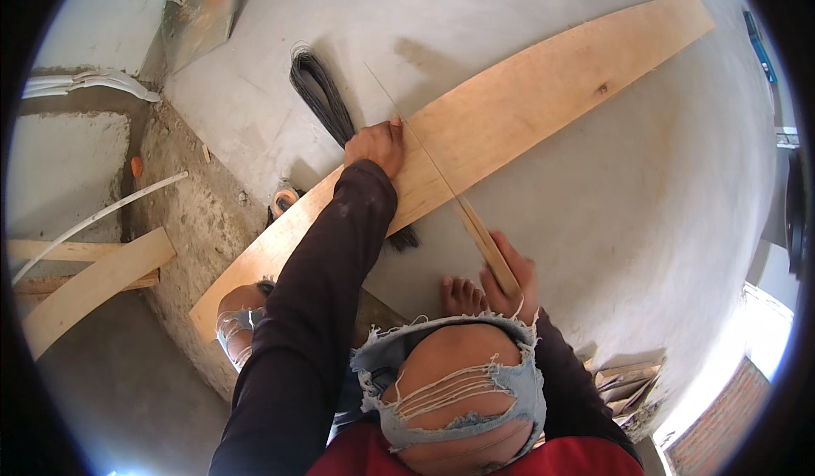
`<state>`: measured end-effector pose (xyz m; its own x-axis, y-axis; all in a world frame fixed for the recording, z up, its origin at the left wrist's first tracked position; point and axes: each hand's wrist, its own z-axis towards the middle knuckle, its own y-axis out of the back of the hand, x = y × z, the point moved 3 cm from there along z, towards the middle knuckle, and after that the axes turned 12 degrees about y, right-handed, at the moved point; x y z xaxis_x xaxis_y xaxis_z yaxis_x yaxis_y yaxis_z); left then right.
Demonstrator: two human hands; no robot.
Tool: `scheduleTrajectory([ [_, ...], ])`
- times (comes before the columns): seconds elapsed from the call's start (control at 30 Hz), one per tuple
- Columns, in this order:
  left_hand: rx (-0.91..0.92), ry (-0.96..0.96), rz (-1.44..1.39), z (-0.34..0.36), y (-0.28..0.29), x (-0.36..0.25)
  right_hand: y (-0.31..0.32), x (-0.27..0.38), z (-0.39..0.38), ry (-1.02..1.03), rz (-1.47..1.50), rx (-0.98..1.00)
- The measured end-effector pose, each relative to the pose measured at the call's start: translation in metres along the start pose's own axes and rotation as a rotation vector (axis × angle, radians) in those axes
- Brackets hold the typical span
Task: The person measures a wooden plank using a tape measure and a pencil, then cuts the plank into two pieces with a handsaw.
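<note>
Handsaw: wooden handle toward the person, thin blade [432, 158] seen nearly edge-on, lying across the wooden plank; handsaw [490, 251] angled from lower right to upper left.
Right hand [512, 279]: closed around the saw handle, near the bare foot [461, 296].
Left hand [375, 147]: on the plank's far edge, just left of the blade; fingers bent, their tips hidden, so how firmly they clasp cannot be told.
Wooden plank [526, 119]: long, pale, one dark knot, set diagonally above the grey floor [645, 187].
Black wire bundle [321, 94]: looped, passing beneath the plank.
Tape measure [285, 198]: orange and grey, beside the plank's far edge.
</note>
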<state>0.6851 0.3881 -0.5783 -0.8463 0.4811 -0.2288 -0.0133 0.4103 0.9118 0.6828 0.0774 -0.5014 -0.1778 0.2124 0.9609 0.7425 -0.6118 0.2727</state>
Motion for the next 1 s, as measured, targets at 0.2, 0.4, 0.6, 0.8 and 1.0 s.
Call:
scheduleTrajectory([
  [0.2,-0.063,-0.070,-0.007,0.008,-0.002,0.012,-0.014,-0.009,0.021,0.091,0.098,-0.093],
  [0.4,-0.036,0.075,0.022,-0.002,-0.007,0.013,-0.014,-0.031,0.019,0.140,0.059,-0.032],
  [0.6,0.013,0.089,0.110,0.001,0.004,0.009,-0.007,-0.017,0.019,0.120,0.082,-0.006],
  [0.8,-0.075,0.098,0.085,0.002,0.033,0.004,0.023,0.000,-0.048,0.062,0.238,-0.018],
  [1.0,-0.171,0.067,0.087,-0.011,0.057,-0.008,0.014,0.030,-0.006,0.177,0.099,-0.048],
])
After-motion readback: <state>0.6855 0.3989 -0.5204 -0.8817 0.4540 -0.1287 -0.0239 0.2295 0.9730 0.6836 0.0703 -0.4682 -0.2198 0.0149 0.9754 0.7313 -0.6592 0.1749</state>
